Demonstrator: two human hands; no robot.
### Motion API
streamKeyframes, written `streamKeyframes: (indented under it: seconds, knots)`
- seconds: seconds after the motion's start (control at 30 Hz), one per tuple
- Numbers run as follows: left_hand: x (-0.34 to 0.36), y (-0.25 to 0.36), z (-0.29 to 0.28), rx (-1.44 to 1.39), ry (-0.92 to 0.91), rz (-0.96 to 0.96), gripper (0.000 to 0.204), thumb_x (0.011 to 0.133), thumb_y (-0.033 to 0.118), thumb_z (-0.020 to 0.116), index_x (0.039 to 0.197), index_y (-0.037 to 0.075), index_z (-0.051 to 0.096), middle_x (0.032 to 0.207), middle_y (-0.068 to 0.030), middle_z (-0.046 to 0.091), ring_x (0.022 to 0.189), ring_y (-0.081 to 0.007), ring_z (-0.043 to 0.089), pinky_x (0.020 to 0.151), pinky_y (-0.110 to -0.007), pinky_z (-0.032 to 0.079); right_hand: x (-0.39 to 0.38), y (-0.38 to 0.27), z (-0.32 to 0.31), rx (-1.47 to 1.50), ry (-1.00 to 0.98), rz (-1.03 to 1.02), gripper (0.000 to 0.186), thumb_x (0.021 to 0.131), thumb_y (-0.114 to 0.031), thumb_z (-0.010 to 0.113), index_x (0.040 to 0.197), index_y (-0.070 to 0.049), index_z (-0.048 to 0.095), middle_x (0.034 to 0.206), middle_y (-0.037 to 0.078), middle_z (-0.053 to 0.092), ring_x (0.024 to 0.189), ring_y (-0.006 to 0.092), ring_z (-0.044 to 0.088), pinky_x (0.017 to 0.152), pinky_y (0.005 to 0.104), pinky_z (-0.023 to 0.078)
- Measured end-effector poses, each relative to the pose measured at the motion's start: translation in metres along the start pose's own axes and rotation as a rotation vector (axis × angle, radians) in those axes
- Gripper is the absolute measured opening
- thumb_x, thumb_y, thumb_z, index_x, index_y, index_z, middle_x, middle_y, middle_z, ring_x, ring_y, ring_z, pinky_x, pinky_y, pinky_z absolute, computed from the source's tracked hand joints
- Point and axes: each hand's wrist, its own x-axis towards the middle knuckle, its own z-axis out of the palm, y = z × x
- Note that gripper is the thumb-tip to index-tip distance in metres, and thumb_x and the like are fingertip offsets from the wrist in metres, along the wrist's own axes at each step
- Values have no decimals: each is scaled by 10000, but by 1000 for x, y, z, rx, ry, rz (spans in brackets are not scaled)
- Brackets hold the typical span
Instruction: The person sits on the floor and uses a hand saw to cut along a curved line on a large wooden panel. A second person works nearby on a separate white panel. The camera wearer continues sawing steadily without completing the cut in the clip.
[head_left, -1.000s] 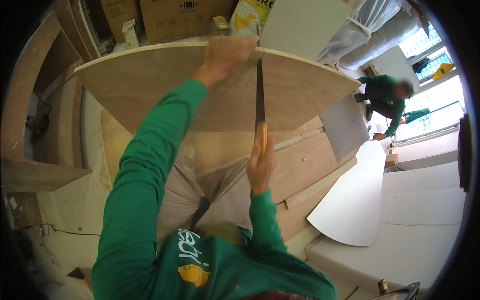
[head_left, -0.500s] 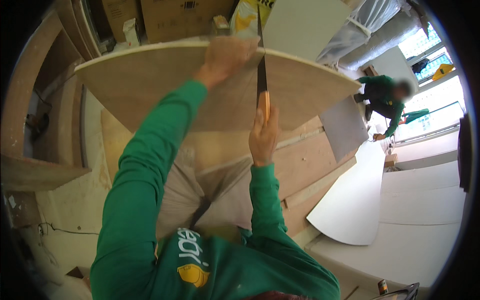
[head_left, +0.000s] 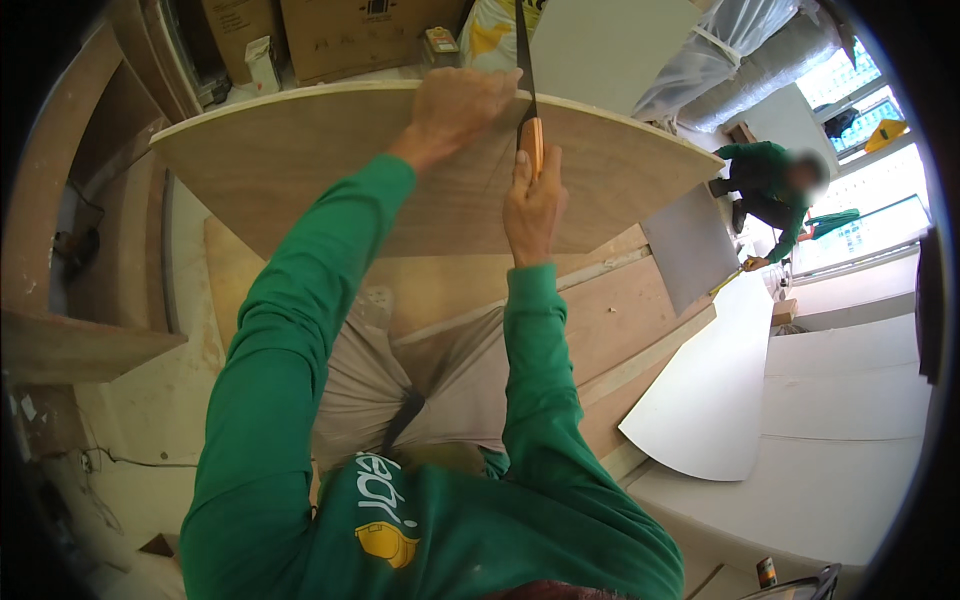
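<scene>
A curved-edge plywood board (head_left: pixel 300 170) stands upright across the front of me, above my legs. My left hand (head_left: pixel 455 110) is closed over its top edge, left of the saw. A handsaw (head_left: pixel 535 142) with an orange-brown wooden handle is gripped in my right hand (head_left: pixel 533 205). Its dark blade crosses the board's top edge just beside my left fingers and points up and away. A thin dark line runs down the board's face near the blade. The fingertips of my left hand are partly hidden.
On the right a co-worker in green (head_left: pixel 770 195) crouches, holding a thin yellow strip (head_left: pixel 727 281) over a white curved panel (head_left: pixel 700 390). Cardboard boxes (head_left: pixel 370 40) stand beyond the board. A wooden frame (head_left: pixel 140 220) is at left; a cable (head_left: pixel 150 463) lies on the floor.
My right hand and the saw have moved up and away, so the handle is now close to the board's top edge. My left hand stays put. The co-worker's hand shifted slightly.
</scene>
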Motion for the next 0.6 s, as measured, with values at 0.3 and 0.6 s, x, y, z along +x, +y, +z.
streamKeyframes:
  seconds: [0.3,0.6]
  knots:
    - [-8,1,8,-100,61,-120,576,1168,436,548,716,119,714,611,-114,690,525,-316,681,514,-464,533,-224,39,-98,-23,-117,166,377,1175,-117,542,1525,13,592,1195,253,745,1014,348,754,874,420,577]
    - [2,10,-9,-81,36,-68,549,1166,427,557,739,125,725,600,-105,684,524,-318,678,515,-455,529,-8,9,2,-15,72,-132,275,1157,-226,612,1340,-22,589,859,300,668,754,539,643,626,558,459]
